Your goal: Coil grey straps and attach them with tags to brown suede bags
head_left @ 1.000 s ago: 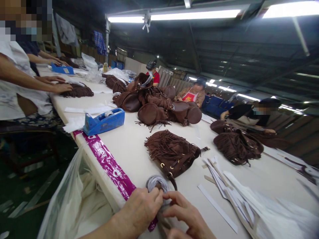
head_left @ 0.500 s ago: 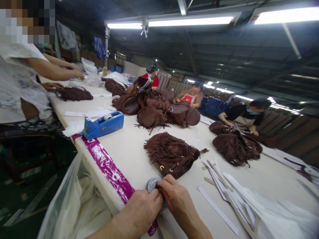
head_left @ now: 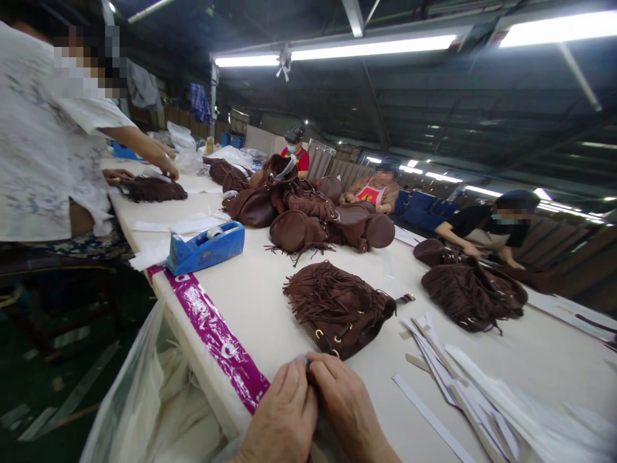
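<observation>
While the left hand [head_left: 283, 411] and right hand [head_left: 344, 400] share a pinching grip, their bundle [head_left: 303, 357], mostly hidden, seems greyish.

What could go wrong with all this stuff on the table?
The left hand and right hand nearly cover a grey thing, so it might slip without being noticed. They're also close to the brown fringed bag, and could nudge it. The blue tape dispenser sits near the table's edge, so a bump might knock it off.
</observation>
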Motion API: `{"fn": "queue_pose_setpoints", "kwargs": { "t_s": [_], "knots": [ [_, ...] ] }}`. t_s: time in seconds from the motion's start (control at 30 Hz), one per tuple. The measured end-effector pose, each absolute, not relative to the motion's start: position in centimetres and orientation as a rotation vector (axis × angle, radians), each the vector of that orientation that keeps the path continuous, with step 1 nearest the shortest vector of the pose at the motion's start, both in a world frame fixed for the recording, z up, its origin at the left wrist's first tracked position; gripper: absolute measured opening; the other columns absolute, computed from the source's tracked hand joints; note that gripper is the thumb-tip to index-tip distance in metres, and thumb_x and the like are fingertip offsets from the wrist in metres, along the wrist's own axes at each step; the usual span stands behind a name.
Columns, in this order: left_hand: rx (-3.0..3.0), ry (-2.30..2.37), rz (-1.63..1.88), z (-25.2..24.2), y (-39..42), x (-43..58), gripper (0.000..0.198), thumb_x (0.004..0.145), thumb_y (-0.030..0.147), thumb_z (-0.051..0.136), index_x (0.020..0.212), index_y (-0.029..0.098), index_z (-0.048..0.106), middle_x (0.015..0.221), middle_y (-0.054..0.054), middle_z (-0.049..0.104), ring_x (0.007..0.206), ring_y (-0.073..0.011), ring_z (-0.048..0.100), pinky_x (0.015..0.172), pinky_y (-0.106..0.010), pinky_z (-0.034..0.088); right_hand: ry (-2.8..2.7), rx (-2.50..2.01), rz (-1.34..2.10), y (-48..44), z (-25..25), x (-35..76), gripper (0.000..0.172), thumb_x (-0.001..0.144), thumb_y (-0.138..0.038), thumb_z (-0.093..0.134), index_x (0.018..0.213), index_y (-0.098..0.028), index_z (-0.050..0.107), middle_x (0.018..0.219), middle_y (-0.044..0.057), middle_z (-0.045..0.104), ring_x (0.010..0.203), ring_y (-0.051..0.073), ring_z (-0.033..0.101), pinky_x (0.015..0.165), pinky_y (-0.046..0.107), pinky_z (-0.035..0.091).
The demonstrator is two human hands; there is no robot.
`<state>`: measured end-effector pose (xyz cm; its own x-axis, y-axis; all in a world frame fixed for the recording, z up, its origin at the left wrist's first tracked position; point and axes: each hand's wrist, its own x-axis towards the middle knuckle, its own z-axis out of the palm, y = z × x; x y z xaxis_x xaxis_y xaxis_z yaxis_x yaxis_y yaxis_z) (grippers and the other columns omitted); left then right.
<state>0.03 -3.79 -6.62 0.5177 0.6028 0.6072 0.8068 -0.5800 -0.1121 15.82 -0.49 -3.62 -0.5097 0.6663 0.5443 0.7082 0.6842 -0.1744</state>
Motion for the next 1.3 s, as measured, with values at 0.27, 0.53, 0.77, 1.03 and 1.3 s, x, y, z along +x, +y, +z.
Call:
{"fn": "queue_pose_setpoints", "kwargs": {
  "t_s": [0.27, 0.53, 0.77, 1.03, 1.3],
  "knots": [
    [-2.639, -1.214, -0.742, -5.4, -2.8, -0.3, 0.020, 0.091, 0.020, 0.057, 0.110, 0.015, 0.062, 0.114, -0.008, 0.062, 0.108, -0.0235, 0.052, 0.097, -0.038, 0.042, -2.316, -0.984, -0.093, -0.7, -2.9, 15.7, 0.012, 0.089, -0.011, 0.047, 0.085, -0.019, 0.054, 0.091, 0.007, 0.063, 0.080, 0.019, 0.058, 0.073, 0.031, 0.048],
    [-2.957, -1.372, -0.744, -3.0, -2.4, -0.7, 0.010, 0.082, 0.023, 0.070, 0.091, 0.021, 0.064, 0.100, -0.001, 0.065, 0.104, -0.0264, 0.049, 0.085, -0.042, 0.041, -2.252, -1.086, -0.182, -1.0, -3.0, 16.3, 0.022, 0.093, -0.013, 0.039, 0.076, -0.020, 0.049, 0.074, 0.004, 0.056, 0.066, 0.017, 0.048, 0.061, 0.028, 0.036],
    [-3.104, -1.497, -0.791, -1.0, -2.0, -0.9, 0.007, 0.085, 0.013, 0.064, 0.083, 0.020, 0.065, 0.093, 0.000, 0.066, 0.102, -0.0238, 0.046, 0.087, -0.042, 0.035, -2.164, -1.035, -0.065, -1.3, -1.6, 16.8, 0.020, 0.093, -0.010, 0.037, 0.082, -0.020, 0.050, 0.080, 0.004, 0.060, 0.072, 0.017, 0.055, 0.065, 0.027, 0.044],
    [-3.147, -1.429, -0.862, -1.5, -1.6, -1.4, 0.013, 0.090, 0.018, 0.056, 0.091, 0.022, 0.068, 0.084, -0.002, 0.063, 0.098, -0.0253, 0.045, 0.084, -0.042, 0.033, -2.434, -0.961, 0.087, -7.3, 0.8, 19.4, 0.028, 0.086, -0.007, 0.043, 0.103, -0.022, 0.059, 0.111, 0.007, 0.063, 0.093, 0.018, 0.062, 0.077, 0.025, 0.051],
    [-3.046, -1.420, -0.838, -1.7, -2.0, -0.7, 0.011, 0.087, 0.015, 0.059, 0.088, 0.023, 0.066, 0.086, -0.002, 0.061, 0.097, -0.0247, 0.043, 0.085, -0.043, 0.032, -2.284, -0.918, -0.339, -6.6, -2.5, 17.7, 0.023, 0.094, -0.014, 0.042, 0.082, -0.020, 0.061, 0.093, 0.008, 0.068, 0.077, 0.018, 0.060, 0.068, 0.029, 0.047]
  ]
}}
